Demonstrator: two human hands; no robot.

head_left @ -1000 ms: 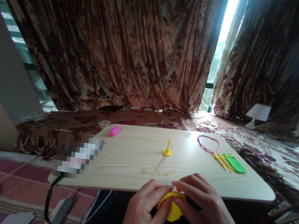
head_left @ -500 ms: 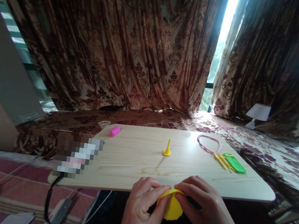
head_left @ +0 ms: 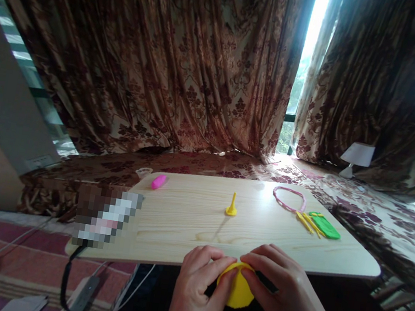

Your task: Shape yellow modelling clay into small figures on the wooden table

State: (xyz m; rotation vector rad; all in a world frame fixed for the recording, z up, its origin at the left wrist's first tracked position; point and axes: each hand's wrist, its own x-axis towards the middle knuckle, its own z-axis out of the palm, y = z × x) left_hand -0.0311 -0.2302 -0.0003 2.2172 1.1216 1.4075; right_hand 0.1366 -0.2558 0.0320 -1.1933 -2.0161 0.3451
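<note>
Both of my hands pinch a flattened yellow clay disc (head_left: 238,289) just below the near edge of a light wooden lap table (head_left: 180,225). My left hand (head_left: 197,290) grips the disc's left rim with thumb and fingers closed. From the right, my right hand (head_left: 282,293) curls over the disc's top edge. On the table stand a small yellow clay cone (head_left: 231,205), a pink clay lump (head_left: 158,181), a pink clay loop (head_left: 289,198), thin yellow clay strips (head_left: 309,223) and a flat green clay piece (head_left: 327,227).
Patterned brown curtains (head_left: 168,54) hang behind the table, with a bright gap at the window. A white lamp (head_left: 356,158) stands at the right on a patterned cloth. A black cable (head_left: 67,280) and a power strip (head_left: 84,299) lie at the lower left. A blurred patch covers something at the table's left corner.
My hands have shifted the yellow disc slightly, turning and pressing it between the fingers; the view dipped a little. Nothing on the table has moved.
</note>
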